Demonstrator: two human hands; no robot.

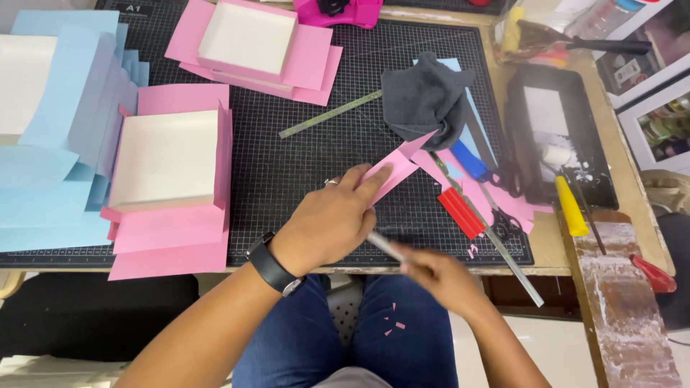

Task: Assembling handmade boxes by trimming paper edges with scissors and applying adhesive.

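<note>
My left hand, with a ring and a black wristwatch, is at the front edge of the black cutting mat and pinches a small pink paper strip. My right hand is blurred just below the table edge, over my lap. It grips a thin silver tool that points up toward the strip; its kind is unclear.
White boxes on pink paper lie left and at the back, beside blue sheets. A dark grey cloth, metal ruler, red and blue cutters, scissors, a black tray and a yellow-handled tool crowd the right.
</note>
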